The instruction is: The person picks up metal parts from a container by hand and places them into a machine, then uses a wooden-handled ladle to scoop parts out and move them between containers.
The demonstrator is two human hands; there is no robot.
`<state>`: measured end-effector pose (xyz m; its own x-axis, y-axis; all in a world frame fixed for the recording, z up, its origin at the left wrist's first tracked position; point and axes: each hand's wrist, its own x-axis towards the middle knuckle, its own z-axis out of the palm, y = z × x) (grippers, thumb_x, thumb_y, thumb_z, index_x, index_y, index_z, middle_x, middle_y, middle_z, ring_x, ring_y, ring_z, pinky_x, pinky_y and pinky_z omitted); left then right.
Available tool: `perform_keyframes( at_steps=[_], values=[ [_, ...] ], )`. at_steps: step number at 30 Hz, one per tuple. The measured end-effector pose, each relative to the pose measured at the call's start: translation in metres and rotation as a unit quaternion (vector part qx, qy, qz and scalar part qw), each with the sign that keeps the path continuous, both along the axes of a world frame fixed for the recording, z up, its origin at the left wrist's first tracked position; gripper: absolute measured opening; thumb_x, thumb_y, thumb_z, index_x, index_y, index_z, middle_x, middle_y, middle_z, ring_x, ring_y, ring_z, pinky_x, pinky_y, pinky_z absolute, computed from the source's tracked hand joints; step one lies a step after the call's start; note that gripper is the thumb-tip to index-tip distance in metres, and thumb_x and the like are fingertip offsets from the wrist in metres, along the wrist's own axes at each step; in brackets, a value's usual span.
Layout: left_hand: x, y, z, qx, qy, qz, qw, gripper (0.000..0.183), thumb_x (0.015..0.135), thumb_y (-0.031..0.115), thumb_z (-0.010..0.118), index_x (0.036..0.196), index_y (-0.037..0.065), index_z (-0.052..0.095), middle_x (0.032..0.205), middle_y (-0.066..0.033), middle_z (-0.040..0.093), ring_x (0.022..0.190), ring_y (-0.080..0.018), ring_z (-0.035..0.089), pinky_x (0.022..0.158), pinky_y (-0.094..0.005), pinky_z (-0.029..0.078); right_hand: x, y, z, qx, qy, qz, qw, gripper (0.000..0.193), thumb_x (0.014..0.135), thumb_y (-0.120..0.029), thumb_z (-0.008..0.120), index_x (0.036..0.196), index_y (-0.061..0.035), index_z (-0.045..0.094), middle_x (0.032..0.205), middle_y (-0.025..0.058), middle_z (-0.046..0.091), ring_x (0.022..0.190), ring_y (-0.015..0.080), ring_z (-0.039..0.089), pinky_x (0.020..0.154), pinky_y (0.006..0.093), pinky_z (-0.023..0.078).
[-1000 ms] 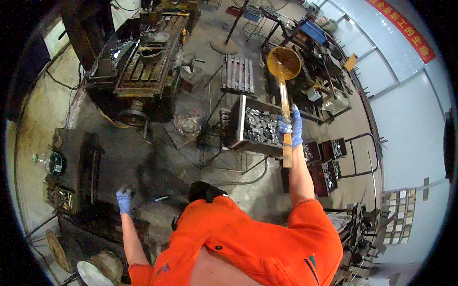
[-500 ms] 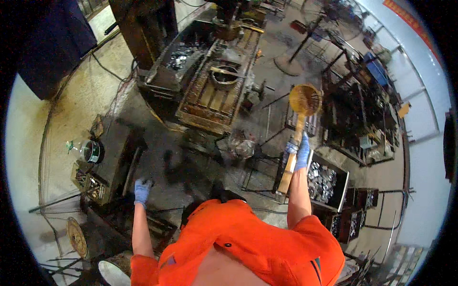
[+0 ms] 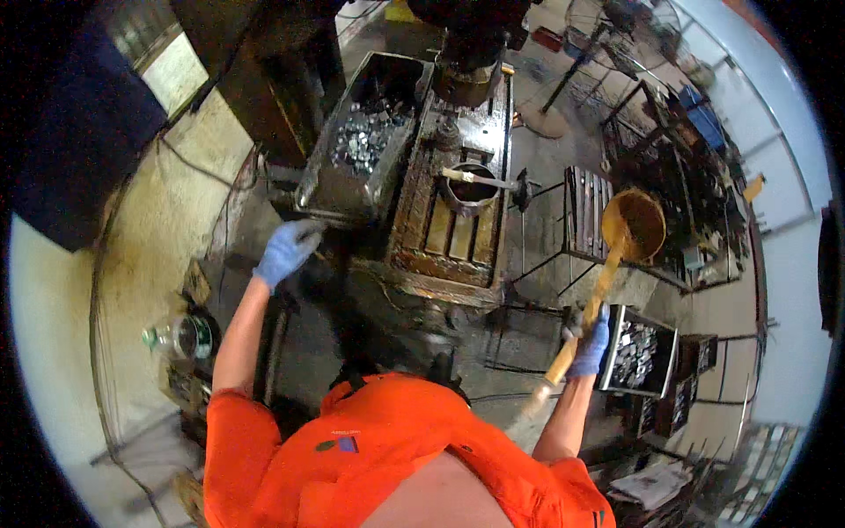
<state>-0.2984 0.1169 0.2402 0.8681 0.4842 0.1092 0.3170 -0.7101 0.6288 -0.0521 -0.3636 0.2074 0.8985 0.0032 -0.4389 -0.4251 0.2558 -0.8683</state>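
My right hand (image 3: 588,345), in a blue glove, is closed round the wooden handle of a long-handled scoop (image 3: 635,227). Its round yellowish bowl is held out ahead at the right, and I cannot make out anything in it. At the left, my gloved left hand (image 3: 289,253) reaches forward with fingers apart and nothing visible in them. It is nearest the front edge of a metal bin (image 3: 339,192) with small shiny metal parts (image 3: 361,141) inside; whether it touches the edge I cannot tell.
Beside the bin stands a slotted machine table (image 3: 440,264) bearing a round pot (image 3: 471,201) with a brush-like tool across it. A slatted stand (image 3: 588,211) and a tray of metal parts (image 3: 638,352) are at the right. A plastic bottle (image 3: 189,337) stands at the left.
My left hand has moved forward to the bin's front edge. The scoop and my right hand have shifted right and nearer in the view. The machine and bin now appear farther right.
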Motion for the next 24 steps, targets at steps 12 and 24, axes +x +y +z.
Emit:
perform_keyframes(
  at_steps=[12,24],
  values=[
    [0.169,0.152,0.012,0.216,0.185,-0.256,0.924,0.034,0.075,0.022,0.058,0.109,0.016,0.061,0.104,-0.0143,0.062,0.097,-0.0308,0.058,0.085,-0.0389,0.046,-0.144,0.025,0.026,0.313,0.106,0.094,0.939,0.054,0.088,-0.054,0.041,0.095,-0.0024,0.054,0.055,0.0034,0.046,0.039,0.0128,0.043,0.037,0.0291,0.039],
    [0.259,0.177,-0.106,0.442,0.458,-0.541,0.549,0.029,0.071,0.014,0.063,0.100,0.014,0.064,0.105,-0.0083,0.063,0.096,-0.0251,0.061,0.076,-0.0379,0.050,-0.187,0.096,0.030,0.343,0.178,0.022,0.922,0.054,0.085,-0.055,0.046,0.097,-0.0021,0.053,0.049,0.0017,0.041,0.035,0.0100,0.037,0.032,0.0265,0.034]
  ],
)
